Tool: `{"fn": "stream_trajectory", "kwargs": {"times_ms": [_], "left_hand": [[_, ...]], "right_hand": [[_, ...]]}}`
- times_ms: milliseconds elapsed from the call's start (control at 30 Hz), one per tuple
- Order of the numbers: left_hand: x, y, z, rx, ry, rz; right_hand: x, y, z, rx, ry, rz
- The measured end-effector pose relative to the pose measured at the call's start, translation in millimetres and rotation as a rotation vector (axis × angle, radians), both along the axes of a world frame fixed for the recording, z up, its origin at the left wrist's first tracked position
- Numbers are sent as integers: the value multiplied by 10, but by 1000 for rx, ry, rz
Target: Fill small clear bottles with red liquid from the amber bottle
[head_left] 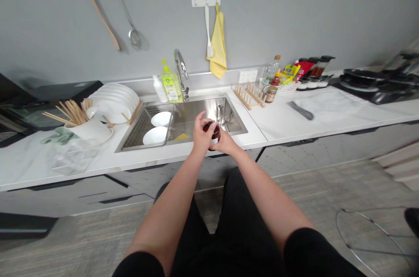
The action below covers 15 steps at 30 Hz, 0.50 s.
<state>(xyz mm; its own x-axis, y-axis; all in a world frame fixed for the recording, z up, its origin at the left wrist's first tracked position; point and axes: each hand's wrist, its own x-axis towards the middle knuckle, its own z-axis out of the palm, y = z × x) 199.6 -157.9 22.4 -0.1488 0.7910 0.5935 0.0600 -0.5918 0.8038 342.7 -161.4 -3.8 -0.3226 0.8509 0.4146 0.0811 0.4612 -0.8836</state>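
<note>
Just over the sink's front edge I hold a small dark reddish-brown jar (215, 136) with a white label low on its side. My left hand (201, 134) is at its left side and top, the thumb against the upper part and some fingers raised behind. Around the jar's lower right side wraps my right hand (224, 141). The hands partly cover the jar, and I cannot tell whether its lid is on. Behind them lies the steel sink (200, 109), with a yellow cloth or sponge (182, 136) at its bottom.
Left of the basin, a wire drainer (139, 125) holds two white bowls (155, 135). Upright plates (114, 101) and a white pot of chopsticks (90, 131) stand farther left. A faucet (180, 70) rises behind the sink. Rightward are a wooden rack (250, 95), another jar (271, 94) and a stove (369, 83).
</note>
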Motion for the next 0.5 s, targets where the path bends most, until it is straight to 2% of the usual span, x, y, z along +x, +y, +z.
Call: {"fn": "stream_trajectory", "kwargs": {"times_ms": [300,500], "left_hand": [[-26,-32,-100,6,-34,-6],[-6,-1,-58,-65,-33,-35]], "right_hand": [[15,19,-42,-12,-35,-57],[-1,-13,15,-39,-9,-8]]}}
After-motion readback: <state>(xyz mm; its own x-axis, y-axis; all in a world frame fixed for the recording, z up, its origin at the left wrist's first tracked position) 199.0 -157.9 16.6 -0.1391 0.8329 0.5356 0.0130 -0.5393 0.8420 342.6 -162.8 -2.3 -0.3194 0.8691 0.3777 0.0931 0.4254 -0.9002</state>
